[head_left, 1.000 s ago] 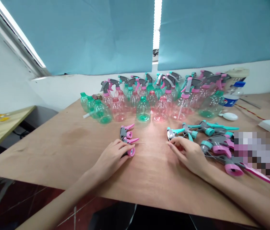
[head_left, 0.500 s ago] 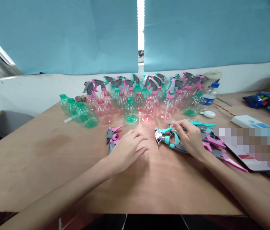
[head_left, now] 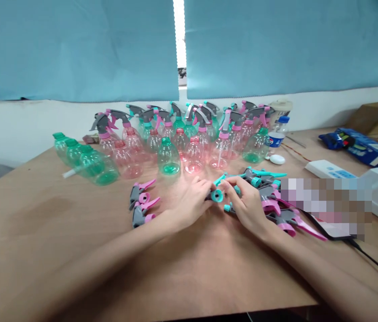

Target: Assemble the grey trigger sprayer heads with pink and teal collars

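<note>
Steady the teal-and-grey plastic trigger spray head (head_left: 216, 196), right of frame centre, by its body; leave the round collar unobstructed. I have the left hand (head_left: 193, 202) closed on it, collar exposed rightward. The right hand's (head_left: 246, 206) fingertips stand narrow just beside; whether they grip anything, I cannot tell.

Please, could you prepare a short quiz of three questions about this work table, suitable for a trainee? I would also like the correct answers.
1. Choose: what does the left hand hold?
A) a transparent pink plastic bottle
B) a gray plastic spray head with a teal collar
C) a white oval object

2. True or false: two gray-and-pink plastic spray heads lie on the brown wooden table, to the left of that hand.

3. Short answer: what colour is the cap of the clear plastic bottle with a printed label?

Key: 1. B. 2. True. 3. Blue.
</note>
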Motion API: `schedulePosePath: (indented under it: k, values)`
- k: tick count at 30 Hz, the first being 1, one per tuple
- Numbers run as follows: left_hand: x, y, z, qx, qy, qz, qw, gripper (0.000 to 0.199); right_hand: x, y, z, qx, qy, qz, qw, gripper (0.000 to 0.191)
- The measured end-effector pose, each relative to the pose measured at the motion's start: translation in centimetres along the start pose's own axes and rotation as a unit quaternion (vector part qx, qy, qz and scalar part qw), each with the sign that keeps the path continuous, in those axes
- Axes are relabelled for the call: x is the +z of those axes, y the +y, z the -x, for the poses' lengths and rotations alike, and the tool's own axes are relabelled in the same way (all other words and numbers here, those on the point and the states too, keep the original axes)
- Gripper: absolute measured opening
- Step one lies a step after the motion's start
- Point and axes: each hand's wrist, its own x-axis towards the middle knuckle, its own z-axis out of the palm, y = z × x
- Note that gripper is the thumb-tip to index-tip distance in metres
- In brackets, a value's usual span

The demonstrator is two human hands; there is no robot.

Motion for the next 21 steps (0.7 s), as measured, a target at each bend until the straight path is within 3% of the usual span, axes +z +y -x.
schedulePosePath:
  k: [3, 6, 9, 14, 21]
  values:
    - [-0.6, 0.5, 2.8, -0.079, 0.081, 0.091, 0.989, 0.015, 0.1, -0.4, 0.3, 0.01, -0.013, -0.016, 1.0, 0.026]
    - [-0.5, 0.8, 5.4, -0.131, 0.11, 0.136, 0.976, 0.015, 0.3, -0.9, 0.9, 0.006, -0.058, -0.035, 0.998, 0.021]
    - [0.0, 0.7, 6.5, -0.167, 0.124, 0.158, 0.965, 0.016, 0.6, -1.5, 1.4, -0.014, -0.11, -0.042, 0.993, 0.02]
    - [0.1, 0.5, 6.1, -0.169, 0.122, 0.173, 0.963, 0.016, 0.8, -1.8, 2.0, -0.06, -0.164, -0.028, 0.984, 0.024]
    - [0.0, 0.5, 6.2, -0.145, 0.125, 0.157, 0.969, 0.013, 1.1, -2.1, 2.4, -0.131, -0.196, 0.072, 0.969, 0.032]
